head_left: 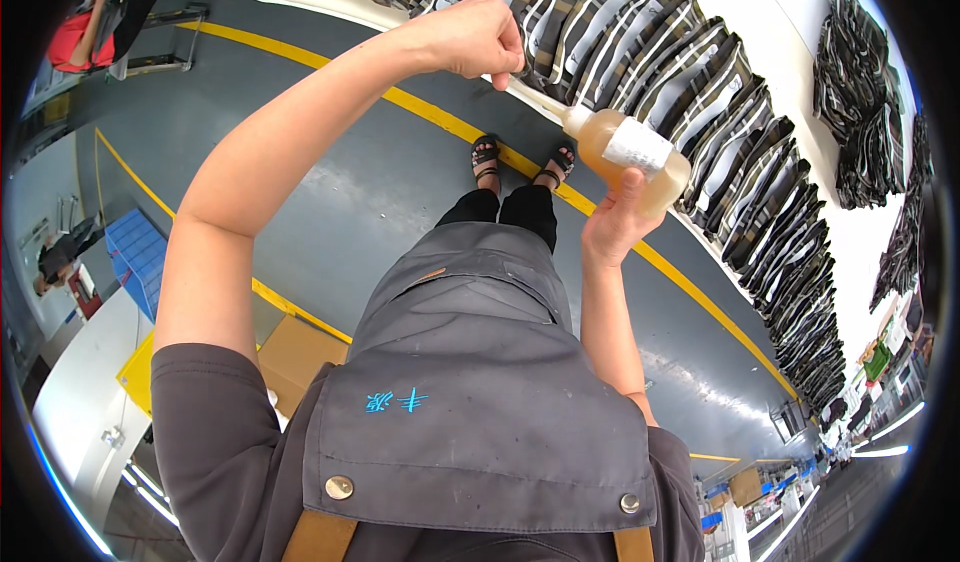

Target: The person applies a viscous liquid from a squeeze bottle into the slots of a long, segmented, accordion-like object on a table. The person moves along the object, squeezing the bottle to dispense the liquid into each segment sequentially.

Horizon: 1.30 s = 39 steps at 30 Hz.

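Observation:
My right hand (615, 227) is wrapped around a squeeze bottle (597, 140) of cloudy amber liquid with a white label. The bottle is tilted, and its narrow nozzle points up and left toward my other hand. My left hand (478, 40) is closed at the table's near edge, its fingertips turned down close to the nozzle tip. Whatever it pinches, if anything, is hidden. Beside both hands runs a long overlapping row of dark striped fabric pieces (690, 112) with pale strips.
The fabric row lies along a white table (775, 7), with more bundled striped fabric (858, 102) farther over. Yellow lines cross the grey floor (350, 162) under my feet. At left are a blue crate (137, 257), a cardboard box (300, 357) and another person (62, 262).

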{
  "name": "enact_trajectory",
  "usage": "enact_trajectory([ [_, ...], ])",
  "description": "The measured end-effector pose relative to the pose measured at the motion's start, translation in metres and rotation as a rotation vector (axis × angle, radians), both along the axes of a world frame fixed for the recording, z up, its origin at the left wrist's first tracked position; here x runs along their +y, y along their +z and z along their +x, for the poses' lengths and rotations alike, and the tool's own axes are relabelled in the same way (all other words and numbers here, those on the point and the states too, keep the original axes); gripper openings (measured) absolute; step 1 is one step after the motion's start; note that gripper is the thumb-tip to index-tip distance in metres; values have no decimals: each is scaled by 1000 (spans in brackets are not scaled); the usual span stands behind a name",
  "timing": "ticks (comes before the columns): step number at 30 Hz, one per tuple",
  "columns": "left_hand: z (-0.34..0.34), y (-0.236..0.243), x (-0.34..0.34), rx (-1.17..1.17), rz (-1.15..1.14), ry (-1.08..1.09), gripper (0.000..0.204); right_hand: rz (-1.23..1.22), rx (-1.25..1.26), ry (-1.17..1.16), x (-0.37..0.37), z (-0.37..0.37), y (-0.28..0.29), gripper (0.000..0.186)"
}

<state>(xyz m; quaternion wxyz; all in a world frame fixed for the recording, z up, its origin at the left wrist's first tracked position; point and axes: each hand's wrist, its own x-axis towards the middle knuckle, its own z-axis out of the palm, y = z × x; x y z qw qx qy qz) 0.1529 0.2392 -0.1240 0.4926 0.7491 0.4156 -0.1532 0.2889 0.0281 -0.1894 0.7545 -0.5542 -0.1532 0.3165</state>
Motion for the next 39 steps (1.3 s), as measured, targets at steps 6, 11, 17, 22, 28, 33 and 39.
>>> enact_trajectory([
  [6,-1,0,0,10,7,4,18,-6,-9,-29,0,1,1,52],
  [11,3,5,-1,21,-36,39,17,-97,-43,91,4,-3,3,54],
  [17,-5,-5,1,22,-66,45,16,-63,26,119,-2,12,-1,56],
  [22,-7,-4,4,12,-117,48,16,-35,-9,49,4,19,3,63],
  [28,-5,-5,4,39,-100,30,15,-20,-13,36,4,13,-4,57],
  [33,-5,0,3,12,-108,49,16,-39,-59,108,0,8,-10,56],
  [39,-12,-3,1,-19,39,31,19,-129,-80,336,-1,28,10,59],
])
